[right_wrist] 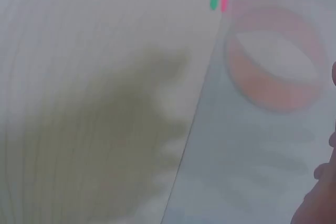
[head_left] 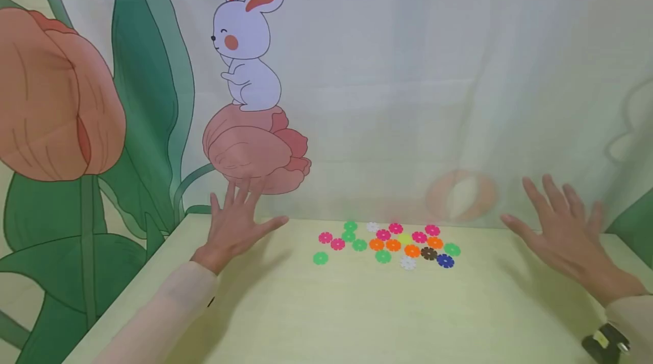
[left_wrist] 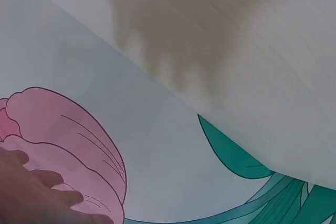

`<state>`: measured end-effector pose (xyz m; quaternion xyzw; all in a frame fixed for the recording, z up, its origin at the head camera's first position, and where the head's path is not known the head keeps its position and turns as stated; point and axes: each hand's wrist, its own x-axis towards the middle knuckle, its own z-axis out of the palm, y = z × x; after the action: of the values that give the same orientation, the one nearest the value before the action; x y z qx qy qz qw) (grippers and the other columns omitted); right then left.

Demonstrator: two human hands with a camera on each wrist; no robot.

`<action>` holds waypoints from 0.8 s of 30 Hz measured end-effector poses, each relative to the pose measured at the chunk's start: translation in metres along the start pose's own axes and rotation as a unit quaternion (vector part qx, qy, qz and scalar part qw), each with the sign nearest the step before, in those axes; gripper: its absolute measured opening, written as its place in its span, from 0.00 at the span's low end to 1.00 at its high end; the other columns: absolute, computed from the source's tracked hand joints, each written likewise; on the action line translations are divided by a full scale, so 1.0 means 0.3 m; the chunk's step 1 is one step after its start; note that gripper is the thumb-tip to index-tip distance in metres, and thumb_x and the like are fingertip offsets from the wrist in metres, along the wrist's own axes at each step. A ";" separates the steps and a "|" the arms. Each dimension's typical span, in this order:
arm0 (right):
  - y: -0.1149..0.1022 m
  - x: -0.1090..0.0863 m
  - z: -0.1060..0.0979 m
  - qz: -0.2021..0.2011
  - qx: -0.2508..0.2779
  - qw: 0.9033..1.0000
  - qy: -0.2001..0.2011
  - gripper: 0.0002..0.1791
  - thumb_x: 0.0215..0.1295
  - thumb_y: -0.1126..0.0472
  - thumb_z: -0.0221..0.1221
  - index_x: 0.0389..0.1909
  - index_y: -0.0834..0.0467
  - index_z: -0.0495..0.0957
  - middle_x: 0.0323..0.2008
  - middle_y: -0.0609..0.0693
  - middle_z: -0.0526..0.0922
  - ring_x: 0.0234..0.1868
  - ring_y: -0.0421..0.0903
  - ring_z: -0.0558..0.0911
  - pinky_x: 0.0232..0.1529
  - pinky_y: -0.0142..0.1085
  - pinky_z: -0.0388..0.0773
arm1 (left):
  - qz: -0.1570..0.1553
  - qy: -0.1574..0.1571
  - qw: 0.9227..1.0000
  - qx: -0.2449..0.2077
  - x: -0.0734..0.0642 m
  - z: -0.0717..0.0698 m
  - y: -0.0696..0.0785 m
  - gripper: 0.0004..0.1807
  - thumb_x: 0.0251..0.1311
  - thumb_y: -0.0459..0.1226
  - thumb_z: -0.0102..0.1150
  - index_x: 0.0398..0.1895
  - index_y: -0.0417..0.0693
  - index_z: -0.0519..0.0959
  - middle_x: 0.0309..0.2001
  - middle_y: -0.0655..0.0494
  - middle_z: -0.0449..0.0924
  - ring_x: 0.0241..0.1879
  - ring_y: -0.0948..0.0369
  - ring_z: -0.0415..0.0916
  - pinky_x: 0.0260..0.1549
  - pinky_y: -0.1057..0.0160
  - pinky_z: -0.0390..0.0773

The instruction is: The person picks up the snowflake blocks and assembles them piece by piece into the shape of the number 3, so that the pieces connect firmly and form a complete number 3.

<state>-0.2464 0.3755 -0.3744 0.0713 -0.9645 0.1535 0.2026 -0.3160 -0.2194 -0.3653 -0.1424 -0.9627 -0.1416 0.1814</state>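
Several flat, notched plastic discs lie in a loose cluster near the back edge of the table, among them a green disc (head_left: 320, 258), a pink disc (head_left: 325, 237), an orange disc (head_left: 412, 250), a brown disc (head_left: 429, 253) and a blue disc (head_left: 445, 261). To their left, my left hand (head_left: 232, 228) hovers above the table with fingers spread and holds nothing. My right hand (head_left: 563, 233) is raised on the other side, fingers spread, also holding nothing. Both hands cast shadows on the tabletop. In the left wrist view, the left hand's fingers (left_wrist: 47, 187) show at the lower corner.
The pale yellow table (head_left: 326, 313) ends at the back against a hanging curtain (head_left: 367, 97) printed with a rabbit, tulips and green leaves. A small dark device (head_left: 606, 343) sits at the right wrist. A short dark mark (head_left: 211, 301) shows beside the left sleeve.
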 end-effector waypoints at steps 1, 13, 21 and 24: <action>-0.004 0.003 0.000 0.001 0.015 1.000 0.002 0.50 0.79 0.38 0.53 0.87 0.55 0.39 0.83 0.71 0.34 0.78 0.82 0.36 0.62 0.82 0.18 | 0.003 0.005 1.000 -0.010 0.003 0.002 0.003 0.59 0.61 0.74 0.58 0.88 0.60 0.48 0.86 0.46 0.43 0.82 0.35 0.38 0.69 0.19 0.33; -0.083 0.029 -0.019 0.055 0.257 0.965 -0.011 0.41 0.84 0.45 0.52 0.87 0.53 0.46 0.82 0.67 0.54 0.77 0.72 0.59 0.66 0.76 0.60 | -0.059 0.023 0.976 -0.207 0.008 0.048 0.063 0.51 0.60 0.67 0.70 0.82 0.59 0.64 0.76 0.54 0.69 0.72 0.47 0.70 0.65 0.36 0.72; -0.083 0.010 0.015 0.072 0.386 0.919 0.024 0.28 0.81 0.53 0.59 0.77 0.54 0.69 0.59 0.34 0.82 0.50 0.27 0.83 0.48 0.20 0.78 | -0.111 -0.002 0.905 -0.411 0.024 0.070 0.076 0.38 0.68 0.56 0.69 0.76 0.53 0.72 0.70 0.53 0.76 0.67 0.48 0.75 0.62 0.43 0.78; -0.075 -0.005 0.034 0.081 0.431 0.898 0.020 0.24 0.80 0.55 0.61 0.73 0.52 0.74 0.56 0.32 0.84 0.50 0.30 0.85 0.49 0.22 0.80 | -0.122 -0.013 0.884 -0.452 0.028 0.083 0.077 0.34 0.70 0.53 0.69 0.74 0.49 0.74 0.68 0.52 0.78 0.66 0.50 0.76 0.62 0.48 0.80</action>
<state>-0.2443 0.3510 -0.3779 0.0697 -0.8020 0.5718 0.1582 -0.3237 -0.1883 -0.3793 -0.0925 -0.8064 -0.5804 0.0660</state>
